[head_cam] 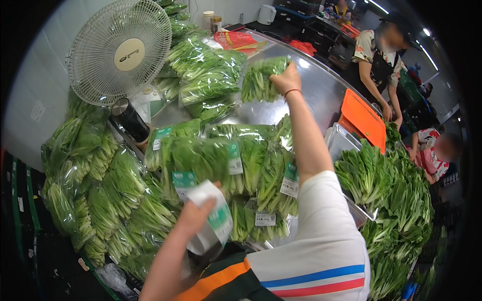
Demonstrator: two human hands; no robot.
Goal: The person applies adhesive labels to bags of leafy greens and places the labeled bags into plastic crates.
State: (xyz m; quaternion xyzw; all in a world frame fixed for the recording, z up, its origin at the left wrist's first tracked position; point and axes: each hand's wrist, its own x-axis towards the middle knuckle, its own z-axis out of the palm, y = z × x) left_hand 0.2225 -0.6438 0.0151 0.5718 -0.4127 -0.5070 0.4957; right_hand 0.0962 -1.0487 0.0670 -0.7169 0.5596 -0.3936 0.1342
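Observation:
My right hand [288, 79] reaches out over the steel table and grips the corner of a clear plastic bag of leafy greens [260, 81]. Close to my body, my left hand [197, 216] holds a roll of green-and-white labels [218, 222], slightly blurred. Just beyond that roll lie several bagged greens [201, 156] with green-and-white labels stuck on them, partly overlapping. One labelled bag [276, 180] rests beneath my right forearm. More bagged greens [211, 71] are stacked behind, left of the bag in my right hand.
An electric fan [126, 52] and a black flask [130, 120] stand at left, above heaped bagged greens [113, 195]. Right are an orange plastic tray [363, 120], a metal tray [340, 139] and loose greens [399, 188]. A co-worker [380, 67] stands across the steel table [316, 98]; another person is at far right.

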